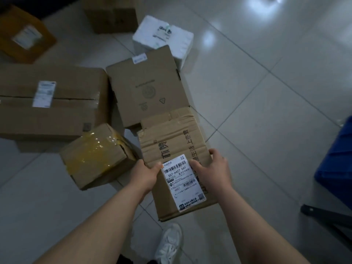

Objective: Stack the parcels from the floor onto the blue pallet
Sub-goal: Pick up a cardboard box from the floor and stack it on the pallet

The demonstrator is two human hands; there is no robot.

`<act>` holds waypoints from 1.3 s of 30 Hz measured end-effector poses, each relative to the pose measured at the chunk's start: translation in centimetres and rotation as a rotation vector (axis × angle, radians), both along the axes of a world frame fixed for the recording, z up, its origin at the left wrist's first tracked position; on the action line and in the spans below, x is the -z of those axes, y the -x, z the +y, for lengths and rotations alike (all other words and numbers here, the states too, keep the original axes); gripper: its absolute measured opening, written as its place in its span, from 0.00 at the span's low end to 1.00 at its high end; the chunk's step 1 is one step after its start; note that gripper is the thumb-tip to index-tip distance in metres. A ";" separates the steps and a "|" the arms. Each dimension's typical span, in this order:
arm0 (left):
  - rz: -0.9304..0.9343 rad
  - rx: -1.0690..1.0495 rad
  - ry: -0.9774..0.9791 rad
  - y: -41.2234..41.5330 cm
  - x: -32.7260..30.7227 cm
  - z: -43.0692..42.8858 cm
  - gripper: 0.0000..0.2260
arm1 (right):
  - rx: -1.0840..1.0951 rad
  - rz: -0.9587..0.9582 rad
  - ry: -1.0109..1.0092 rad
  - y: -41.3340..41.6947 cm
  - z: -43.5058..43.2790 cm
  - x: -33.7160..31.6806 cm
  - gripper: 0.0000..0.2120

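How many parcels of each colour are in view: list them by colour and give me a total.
Brown cardboard parcels: 5
Yellow parcel: 1
White parcel: 1
Total: 7

Creased brown parcel (171,145), white barcode label on top, is lying level between the left hand (144,174) and right hand (213,168), both gripping its side edges. Small tape-wrapped parcel (97,155) is sitting tilted just left of the left hand. Flat carton (146,88), large carton (51,100) and white foam box (163,37) are lying beyond the hands. Blue pallet (337,164) is sitting well right of the right hand.
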State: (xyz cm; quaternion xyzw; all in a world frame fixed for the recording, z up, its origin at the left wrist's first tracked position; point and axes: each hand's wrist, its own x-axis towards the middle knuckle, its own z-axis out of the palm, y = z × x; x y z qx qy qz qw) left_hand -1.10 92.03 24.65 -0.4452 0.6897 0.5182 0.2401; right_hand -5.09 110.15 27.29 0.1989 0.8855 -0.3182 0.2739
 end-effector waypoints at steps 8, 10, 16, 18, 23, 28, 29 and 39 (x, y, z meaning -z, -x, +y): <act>0.153 -0.173 0.060 -1.6 -14.2 -11.4 0.13 | -0.128 0.147 0.073 0.6 -11.8 -13.6 0.35; 0.187 -0.223 0.070 -2.9 -16.9 -15.1 0.12 | -0.176 0.165 0.099 0.3 -15.6 -16.2 0.35; 0.261 -0.416 0.110 -9.3 -22.8 -27.4 0.14 | -0.353 0.207 0.167 -2.8 -29.4 -22.8 0.34; 0.276 -0.470 0.117 -12.4 -24.4 -31.8 0.15 | -0.416 0.211 0.176 -4.9 -34.4 -24.5 0.35; 0.306 -0.626 0.176 -21.6 -29.0 -42.7 0.17 | -0.574 0.224 0.196 -11.8 -47.3 -28.6 0.35; 0.325 -0.778 0.185 -32.6 -33.3 -53.5 0.15 | -0.726 0.226 0.256 -20.2 -60.4 -31.7 0.37; 0.331 -0.794 0.195 -34.6 -34.1 -55.3 0.12 | -0.753 0.222 0.262 -21.8 -62.8 -32.2 0.37; 0.335 -1.030 0.238 -51.0 -37.0 -68.7 0.03 | -1.022 0.105 0.308 -35.6 -81.9 -34.4 0.34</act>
